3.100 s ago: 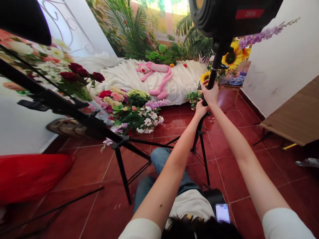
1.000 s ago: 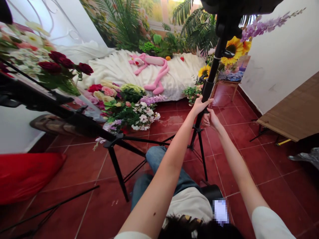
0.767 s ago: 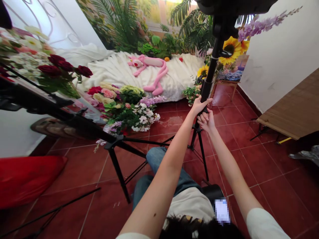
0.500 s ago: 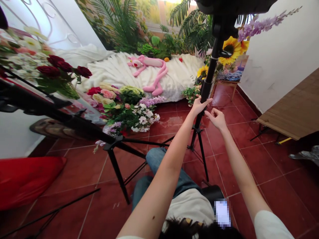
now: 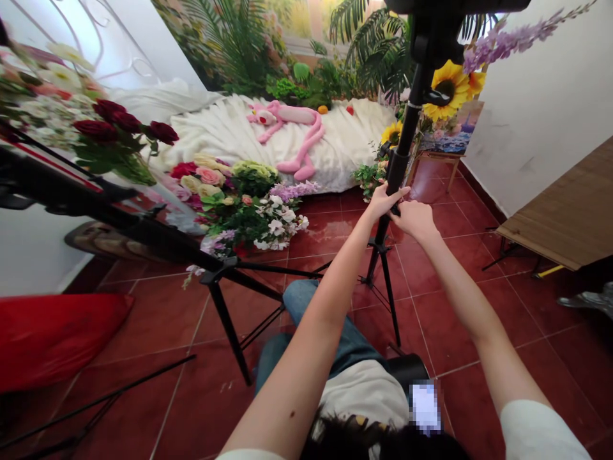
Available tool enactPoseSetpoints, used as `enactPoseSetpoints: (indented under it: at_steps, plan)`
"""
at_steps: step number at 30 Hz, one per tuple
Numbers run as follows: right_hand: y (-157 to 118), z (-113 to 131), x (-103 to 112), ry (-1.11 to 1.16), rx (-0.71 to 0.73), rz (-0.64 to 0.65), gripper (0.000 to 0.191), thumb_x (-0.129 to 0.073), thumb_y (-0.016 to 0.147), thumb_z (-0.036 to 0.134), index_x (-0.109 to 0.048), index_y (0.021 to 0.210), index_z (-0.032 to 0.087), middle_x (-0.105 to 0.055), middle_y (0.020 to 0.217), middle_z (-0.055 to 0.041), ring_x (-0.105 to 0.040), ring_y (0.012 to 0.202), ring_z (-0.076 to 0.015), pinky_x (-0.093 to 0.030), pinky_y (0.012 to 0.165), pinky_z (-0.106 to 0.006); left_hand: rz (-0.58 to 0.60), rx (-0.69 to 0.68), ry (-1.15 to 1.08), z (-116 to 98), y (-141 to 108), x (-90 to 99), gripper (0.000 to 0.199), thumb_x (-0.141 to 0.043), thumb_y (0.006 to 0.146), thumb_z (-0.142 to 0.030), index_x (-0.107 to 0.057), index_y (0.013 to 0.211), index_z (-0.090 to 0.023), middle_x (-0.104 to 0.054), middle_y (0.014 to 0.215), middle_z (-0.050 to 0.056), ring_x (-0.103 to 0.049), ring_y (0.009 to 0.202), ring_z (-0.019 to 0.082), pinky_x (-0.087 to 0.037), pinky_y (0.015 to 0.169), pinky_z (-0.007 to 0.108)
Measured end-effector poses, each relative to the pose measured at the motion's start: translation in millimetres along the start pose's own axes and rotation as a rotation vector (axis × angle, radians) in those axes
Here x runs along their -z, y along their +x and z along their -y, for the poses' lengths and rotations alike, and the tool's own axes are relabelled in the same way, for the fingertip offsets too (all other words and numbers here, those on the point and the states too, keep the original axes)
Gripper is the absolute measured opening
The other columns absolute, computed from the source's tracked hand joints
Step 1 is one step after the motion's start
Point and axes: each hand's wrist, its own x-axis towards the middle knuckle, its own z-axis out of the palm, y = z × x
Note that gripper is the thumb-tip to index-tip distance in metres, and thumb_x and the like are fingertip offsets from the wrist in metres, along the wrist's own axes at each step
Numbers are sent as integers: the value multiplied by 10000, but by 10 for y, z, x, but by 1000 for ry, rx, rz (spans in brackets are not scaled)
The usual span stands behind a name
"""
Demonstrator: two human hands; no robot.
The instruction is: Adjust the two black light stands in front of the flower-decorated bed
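Observation:
A black tripod stand (image 5: 410, 121) rises in front of me, its legs spread on the tiled floor. My left hand (image 5: 383, 200) is wrapped round its pole, just below a thicker collar, with the thumb laid across the front. Close beside it, my right hand (image 5: 416, 218) is closed at a small dark locking knob (image 5: 395, 209) on the right side of the pole. Its curled fingers partly hide the knob. At the top of the stand a black device (image 5: 460, 6) is cut off by the picture's edge.
A second black tripod (image 5: 225, 271) leans across the left, near my legs. Artificial flowers (image 5: 249, 204) stand before a white-draped bed (image 5: 205, 134) bearing a pink plush toy (image 5: 299, 116). On the right are sunflowers (image 5: 445, 89) and a brown board (image 5: 565, 211). A red bag (image 5: 57, 338) lies left.
My right hand has moved in from just right of the pole, turned palm-down and closed at the knob. The left hand keeps its hold on the pole.

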Motion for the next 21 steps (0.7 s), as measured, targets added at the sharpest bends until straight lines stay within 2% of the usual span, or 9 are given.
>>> enactPoseSetpoints:
  at_steps: [3,6,8,10,13,16,19,21]
  plan:
    - [68,-93,-69,145,36,29,356,-583,923,458,-662,788,139,-677,766,-118,-643,728,-221,-439,675,-311,-2,-1,-3,-10,-5,-1,458,-848,609,-544,-597,664,-165,-574,621,-16,-517,612,96,-436,642,254]
    - [116,-210,-232,561,89,79,490,-589,888,535,-434,565,201,-479,536,5,-456,529,-116,-336,546,-260,-42,-12,9,-18,-16,-31,456,-847,610,-543,-596,676,-168,-568,624,-20,-513,625,100,-434,650,254]
    - [126,-249,-347,852,96,85,562,-614,825,606,-313,539,229,-367,481,47,-334,482,-81,-258,497,-248,-73,-24,10,-14,-31,-61,426,-837,637,-516,-602,699,-167,-577,647,-19,-516,635,100,-437,668,253]
    - [126,-254,-441,1031,65,62,582,-655,750,628,-274,538,242,-329,463,62,-279,475,-68,-210,476,-244,-103,-29,16,-1,-56,-83,383,-823,670,-477,-608,734,-166,-594,680,-17,-530,652,101,-444,691,251]
    - [131,-248,-531,1114,20,24,546,-683,692,580,-279,537,247,-331,455,67,-269,475,-64,-184,464,-238,-128,-35,63,17,-122,-70,316,-794,722,-423,-624,815,-173,-637,756,-1,-580,718,123,-462,750,259]
    - [153,-271,-581,1115,11,9,516,-677,671,557,-289,531,246,-324,451,71,-257,471,-59,-171,459,-233,-101,-37,137,20,-213,2,287,-766,766,-384,-644,942,-193,-688,877,33,-635,832,172,-480,842,305]
    - [173,-308,-608,1106,0,1,520,-670,649,582,-291,524,249,-317,446,72,-248,467,-58,-160,456,-233,-86,-8,172,25,-288,69,348,-778,766,-336,-647,1064,-214,-710,1016,73,-661,952,230,-484,929,377]
    - [174,-322,-615,1102,-5,1,527,-676,634,595,-296,519,249,-327,441,69,-251,460,-58,-158,451,-235,-126,-27,144,44,-310,77,392,-814,727,-305,-660,1078,-221,-713,1034,85,-671,965,256,-492,940,417]
